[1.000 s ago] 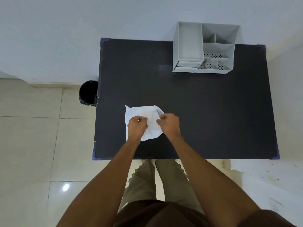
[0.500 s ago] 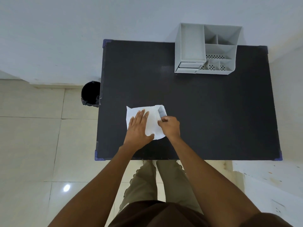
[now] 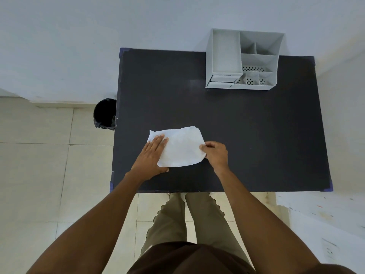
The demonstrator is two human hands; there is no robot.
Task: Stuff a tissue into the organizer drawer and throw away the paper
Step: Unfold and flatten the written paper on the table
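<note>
A white tissue (image 3: 180, 148) lies spread flat on the black table (image 3: 246, 135), near its front left. My left hand (image 3: 152, 157) rests flat on the tissue's left edge, fingers together and stretched out. My right hand (image 3: 216, 154) pinches the tissue's right edge between thumb and fingers. The grey desk organizer (image 3: 244, 60) stands at the table's far side, right of centre. Its small drawer (image 3: 222, 81) at the lower left front looks closed. A black waste bin (image 3: 104, 113) stands on the floor beside the table's left edge.
The table stands against a white wall. Beige floor tiles (image 3: 39, 175) lie to the left, and my legs (image 3: 187, 216) show below the table's front edge. A white paint-marked surface (image 3: 325, 214) sits at the lower right.
The crumpled tissue has been pulled out flat. My left hand went from a fist to a flat palm at the left edge, and my right hand drew the right edge outward.
</note>
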